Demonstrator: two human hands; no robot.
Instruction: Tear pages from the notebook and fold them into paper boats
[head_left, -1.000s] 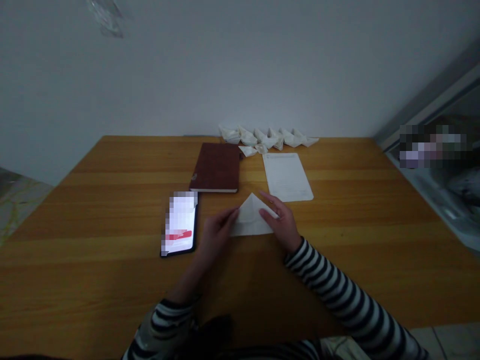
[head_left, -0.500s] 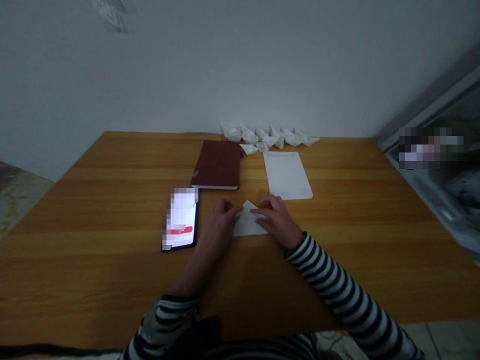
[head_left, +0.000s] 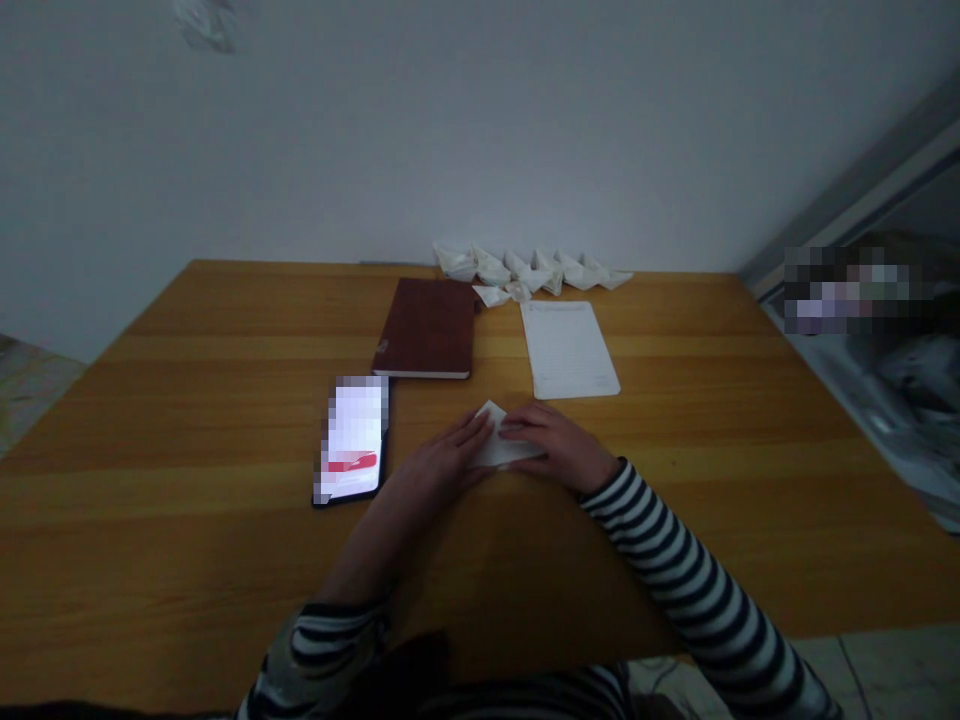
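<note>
A small white sheet of folded paper (head_left: 491, 452) lies on the table in front of me, its top coming to a point. My left hand (head_left: 448, 455) holds its left side, the fingers stretched along the slanted edge and the thumb near the bottom. From the other side my right hand (head_left: 559, 445) grips the paper, fingertips on its face and thumb by the lower edge. Both hands cover the paper's side corners.
Left of my hands lies a lit phone (head_left: 351, 440). Behind it is a brown notebook (head_left: 427, 328), with a lined white sheet (head_left: 570, 348) to the right. Several folded paper boats (head_left: 529, 270) stand along the wall on the wooden table (head_left: 187, 420).
My left fingers have gone from curled at the paper's top to stretched along its left edge. The right fingers have flattened over its right side. The view has shifted slightly.
</note>
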